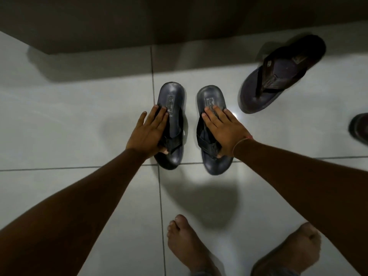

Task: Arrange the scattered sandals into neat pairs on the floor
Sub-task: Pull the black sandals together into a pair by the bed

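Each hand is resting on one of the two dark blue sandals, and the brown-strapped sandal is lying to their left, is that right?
Not quite. The left hand and right hand do each rest on a dark blue sandal, but the brown-strapped sandal lies to their right, as the head view shows.

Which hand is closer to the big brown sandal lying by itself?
The right hand. It rests on the right dark sandal, just beside the brown sandal. The left hand lies on the left dark sandal, farther away.
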